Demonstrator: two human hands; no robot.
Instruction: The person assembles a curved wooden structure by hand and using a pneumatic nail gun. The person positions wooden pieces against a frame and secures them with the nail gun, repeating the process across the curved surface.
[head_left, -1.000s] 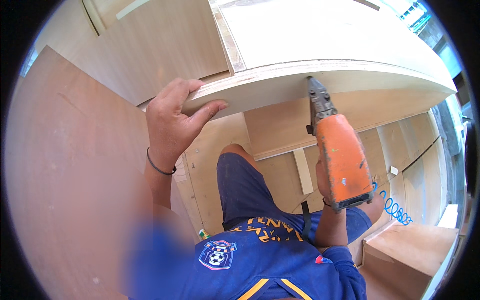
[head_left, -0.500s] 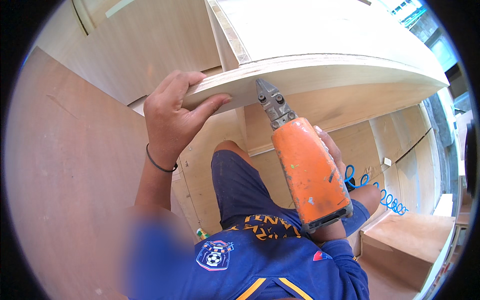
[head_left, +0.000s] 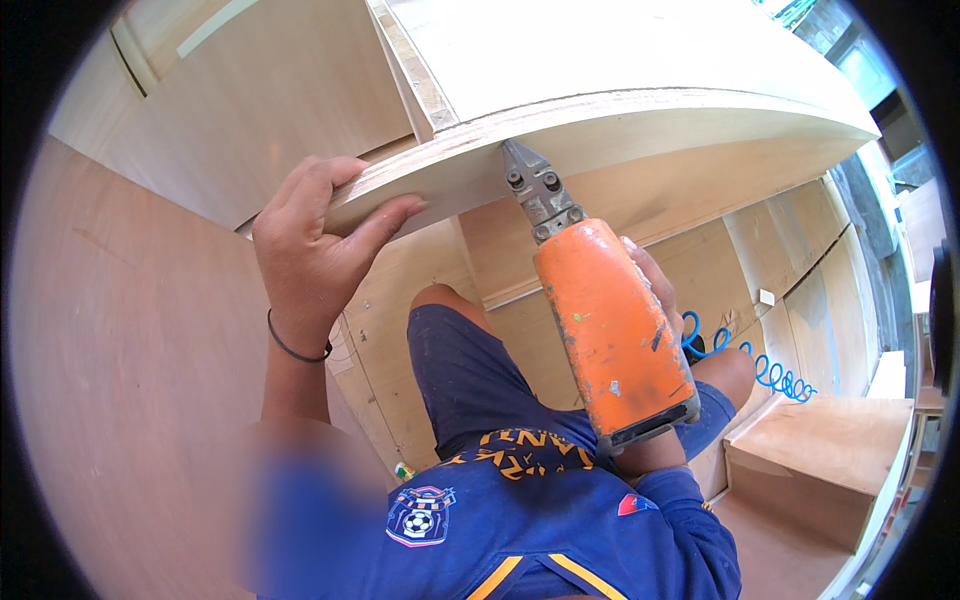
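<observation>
Left hand (head_left: 305, 245) clamped over the near edge of the pale curved plywood panel (head_left: 620, 130), grip closed on it. Right hand (head_left: 655, 290) wrapped around the orange pneumatic nail gun (head_left: 610, 325), grey nose touching that panel edge, just right of the thumb. Blue coiled hose (head_left: 745, 355) below the panel.

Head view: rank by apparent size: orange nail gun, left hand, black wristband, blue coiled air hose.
1. orange nail gun, largest, though it is close to the camera.
2. left hand, somewhat smaller.
3. blue coiled air hose, only partly visible and farther off, so unsure.
4. black wristband, a thin loop, smallest.
</observation>
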